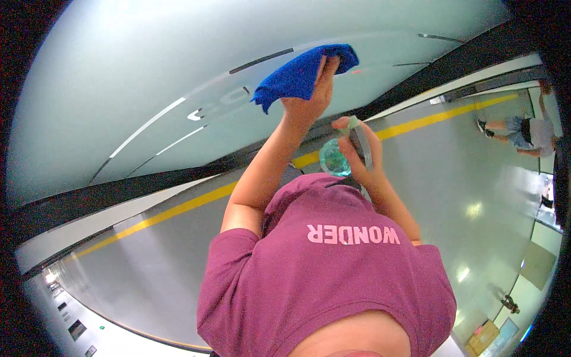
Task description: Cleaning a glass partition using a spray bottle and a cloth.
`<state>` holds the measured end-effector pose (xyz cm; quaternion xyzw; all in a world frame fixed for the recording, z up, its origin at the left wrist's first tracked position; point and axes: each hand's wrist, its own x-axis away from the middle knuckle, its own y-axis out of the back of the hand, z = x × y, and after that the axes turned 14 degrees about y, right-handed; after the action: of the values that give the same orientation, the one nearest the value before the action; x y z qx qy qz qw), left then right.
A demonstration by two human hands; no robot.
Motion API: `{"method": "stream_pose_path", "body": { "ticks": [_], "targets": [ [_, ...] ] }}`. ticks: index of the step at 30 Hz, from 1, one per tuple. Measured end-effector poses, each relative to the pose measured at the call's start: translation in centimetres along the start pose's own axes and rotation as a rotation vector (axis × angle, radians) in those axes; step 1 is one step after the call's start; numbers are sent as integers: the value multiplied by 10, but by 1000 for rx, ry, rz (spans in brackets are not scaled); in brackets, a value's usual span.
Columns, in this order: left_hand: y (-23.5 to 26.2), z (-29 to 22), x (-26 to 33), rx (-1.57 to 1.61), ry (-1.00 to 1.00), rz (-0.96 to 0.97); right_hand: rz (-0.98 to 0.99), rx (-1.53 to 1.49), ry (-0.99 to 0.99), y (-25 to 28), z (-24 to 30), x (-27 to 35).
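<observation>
- Up against the frosted glass wall panel (148, 71), my left hand (309, 101) presses one folded blue microfibre cloth (300, 74) flat to the surface, arm stretched high.
- Left fingers are closed over the cloth's right edge, thumb behind, palm pushing it onto the glass. I judge that grip keeps the cloth spread for wiping.
- My right hand (363, 160) holds one clear teal plastic spray bottle (336, 157) close to the chest, below the cloth and apart from the glass.
- Right fingers are wrapped round the bottle's neck, one finger hooked up by its pale green trigger head (352, 123). It looks parked out of the way, nozzle end up.
- Count: one cloth, one bottle, two hands, both busy.
- Around: one yellow floor line (178, 208) runs along the wall base on a shiny grey floor (464, 178).
- One other person (523, 134) stands far off on the right, well apart from me.
- I'm in a maroon t-shirt (327, 273).
</observation>
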<state>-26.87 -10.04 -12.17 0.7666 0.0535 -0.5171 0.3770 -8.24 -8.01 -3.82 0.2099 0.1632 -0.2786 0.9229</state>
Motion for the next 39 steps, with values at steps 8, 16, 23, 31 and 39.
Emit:
{"method": "stream_pose_path", "body": {
  "ticks": [8, 16, 23, 31, 39],
  "targets": [
    [7, -78, -54, 332, 73, 102, 196, 27, -100, 41, 4, 23],
    [-20, -95, -28, 179, -248, 36, 287, 54, 149, 77, -18, 25],
    [38, -38, -28, 122, 267, 478, 504, -46, 326, 73, -20, 12],
    [91, 109, 19, -552, 668, 109, 566, -243, 363, 77, -21, 10],
    [91, 170, 30, -251, 607, -474, 473, -155, 331, 78, -19, 15]
  ]
}}
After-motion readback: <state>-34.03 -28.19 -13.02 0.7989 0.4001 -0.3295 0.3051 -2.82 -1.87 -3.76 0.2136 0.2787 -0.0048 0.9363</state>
